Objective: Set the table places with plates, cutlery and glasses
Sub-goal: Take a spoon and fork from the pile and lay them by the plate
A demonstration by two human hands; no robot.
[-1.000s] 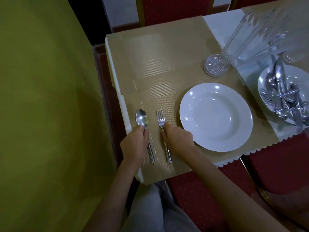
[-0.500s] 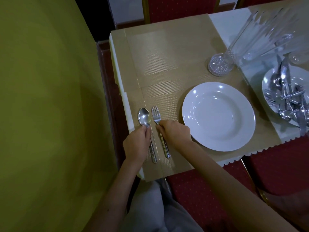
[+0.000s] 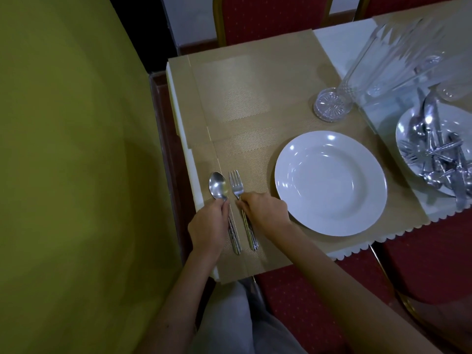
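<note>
A white deep plate (image 3: 330, 182) sits on a tan placemat (image 3: 245, 103). Left of it lie a spoon (image 3: 218, 186) and a fork (image 3: 236, 185), side by side, heads pointing away from me. My left hand (image 3: 208, 228) grips the spoon's handle just below the bowl. My right hand (image 3: 263, 209) pinches the fork's neck, its wrist beside the plate's rim. A clear tall glass (image 3: 357, 80) stands beyond the plate.
At the right, a second white plate (image 3: 406, 129) holds a heap of several forks and spoons. More glasses (image 3: 431, 62) stand behind it. Red chairs (image 3: 270, 19) ring the table; a yellow-green wall (image 3: 71, 162) is on the left.
The fork has slid left, closer to the spoon, with my right hand on it. My left hand stays on the spoon's handle.
</note>
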